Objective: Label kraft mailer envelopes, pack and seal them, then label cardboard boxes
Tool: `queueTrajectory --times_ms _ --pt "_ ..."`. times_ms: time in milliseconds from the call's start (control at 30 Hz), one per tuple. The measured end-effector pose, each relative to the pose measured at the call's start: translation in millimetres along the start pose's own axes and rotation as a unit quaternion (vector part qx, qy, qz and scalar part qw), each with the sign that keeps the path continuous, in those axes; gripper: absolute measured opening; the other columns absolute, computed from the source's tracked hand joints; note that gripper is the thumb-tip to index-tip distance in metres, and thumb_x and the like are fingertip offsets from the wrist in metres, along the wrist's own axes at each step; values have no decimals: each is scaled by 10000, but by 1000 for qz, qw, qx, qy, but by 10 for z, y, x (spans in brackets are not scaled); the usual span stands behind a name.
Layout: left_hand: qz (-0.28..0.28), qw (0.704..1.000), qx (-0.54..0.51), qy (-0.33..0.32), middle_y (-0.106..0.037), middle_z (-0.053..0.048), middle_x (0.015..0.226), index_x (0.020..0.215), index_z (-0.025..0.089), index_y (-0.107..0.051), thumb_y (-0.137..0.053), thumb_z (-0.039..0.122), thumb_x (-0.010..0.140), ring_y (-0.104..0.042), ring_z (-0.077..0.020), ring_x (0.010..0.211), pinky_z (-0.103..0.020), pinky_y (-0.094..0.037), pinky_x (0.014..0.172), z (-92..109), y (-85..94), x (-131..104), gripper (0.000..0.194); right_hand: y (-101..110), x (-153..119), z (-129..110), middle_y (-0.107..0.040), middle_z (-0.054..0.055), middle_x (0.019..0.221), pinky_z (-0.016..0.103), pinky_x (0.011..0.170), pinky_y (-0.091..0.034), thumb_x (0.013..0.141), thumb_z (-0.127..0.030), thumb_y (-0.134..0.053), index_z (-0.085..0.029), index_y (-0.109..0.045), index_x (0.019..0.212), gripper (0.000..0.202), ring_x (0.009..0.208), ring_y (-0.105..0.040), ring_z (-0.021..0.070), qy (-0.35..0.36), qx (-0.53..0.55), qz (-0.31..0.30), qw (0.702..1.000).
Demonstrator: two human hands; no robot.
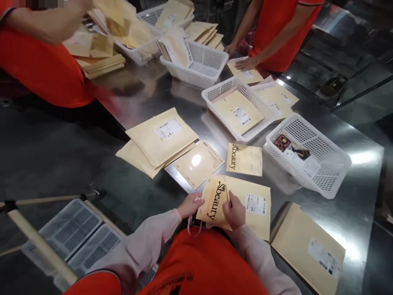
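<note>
A tan card or slim packet printed "beauty" [212,200] is held in front of my body, over a labelled padded envelope [259,205]. My left hand [190,205] pinches the packet's left edge, and a thin pale strip [194,234] dangles below those fingers. On the packet's right edge my right hand [235,209] is closed, its thumb raised along the edge. Whether it also grips the envelope beneath is hidden. Just beyond lie a second "beauty" packet [244,159] and a shiny tan printed packet [199,164], both flat on the metal table [147,98].
Left of the packets lie stacked padded envelopes [162,137]; another envelope [310,246] lies at right. White baskets hold an envelope [236,112] and small jewellery-like items [291,149]. Two people in red shirts stand across the table. Clear bins [76,229] sit lower left.
</note>
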State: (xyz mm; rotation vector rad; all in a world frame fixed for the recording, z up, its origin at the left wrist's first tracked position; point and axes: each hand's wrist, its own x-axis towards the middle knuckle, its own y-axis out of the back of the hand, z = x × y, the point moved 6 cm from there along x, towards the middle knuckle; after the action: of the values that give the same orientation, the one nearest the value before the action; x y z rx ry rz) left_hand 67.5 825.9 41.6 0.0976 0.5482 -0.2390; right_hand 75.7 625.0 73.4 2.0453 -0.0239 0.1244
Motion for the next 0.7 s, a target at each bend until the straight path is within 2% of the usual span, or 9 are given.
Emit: queueTrajectory --times_ms 100,200,300,367,400,467,567,633,700 --pt "17 998 50 -40 -741 -71 903 929 128 -719 -546 308 768 -638 -228 851 -314 -485 781 219 9 -249 297 94 -70 -156 -667 63 716 279 601 -506 814 -221 -417 -103 -658 1173 449 656 -623 187 15 16 29 999" --pt "35 995 73 -57 -729 -72 867 881 136 -711 -533 304 781 -622 -220 820 -312 -467 762 417 -109 -430 264 246 -173 -430 -673 54 724 270 595 -505 835 -201 -411 -135 -665 1149 409 655 -619 178 33 68 58 995" --pt "-3 1000 16 -24 -661 -45 700 685 134 -656 -587 266 725 -588 -199 724 -293 -457 675 412 -383 -369 154 327 -261 -762 -677 39 735 260 562 -500 849 -207 -402 -187 -699 1026 346 648 -619 165 116 149 34 981" --pt "-14 1000 -12 -8 -623 -26 659 638 140 -626 -599 257 708 -566 -182 696 -278 -445 645 329 -542 -239 140 372 -256 -822 -658 34 700 264 556 -497 874 -218 -384 -187 -705 1004 348 624 -614 160 138 166 30 976" --pt "-10 1000 -20 -4 -618 -21 666 659 139 -633 -594 261 713 -559 -172 692 -270 -442 641 276 -593 -171 139 395 -222 -768 -653 38 699 272 565 -499 890 -239 -387 -172 -695 1051 354 623 -614 165 118 150 38 981" --pt "-6 999 -41 10 -606 -7 669 774 131 -663 -566 271 741 -533 -146 652 -251 -429 615 158 -659 -64 173 405 -128 -532 -679 74 790 295 601 -507 900 -323 -448 -129 -620 1225 415 679 -641 192 30 83 35 996" --pt "-31 996 -70 42 -495 49 534 964 112 -670 -534 310 776 -401 -97 464 -219 -341 474 14 -724 -8 305 286 -71 -88 -692 161 1039 337 669 -517 867 -456 -540 -91 -422 1426 678 838 -685 266 -125 -34 -75 989" --pt "-50 994 -83 58 -391 88 459 1020 100 -664 -541 361 784 -284 -76 386 -207 -247 407 -26 -756 -18 373 192 -119 94 -681 182 1128 355 724 -517 913 -443 -466 -84 -356 1463 666 905 -693 287 -167 -49 -148 974" --pt "-64 992 -93 62 -340 104 434 1020 98 -670 -575 411 774 -241 -65 368 -202 -200 389 -21 -778 -36 410 150 -183 170 -674 174 1178 356 766 -512 953 -400 -373 -92 -318 1479 612 936 -695 278 -168 -31 -172 970"
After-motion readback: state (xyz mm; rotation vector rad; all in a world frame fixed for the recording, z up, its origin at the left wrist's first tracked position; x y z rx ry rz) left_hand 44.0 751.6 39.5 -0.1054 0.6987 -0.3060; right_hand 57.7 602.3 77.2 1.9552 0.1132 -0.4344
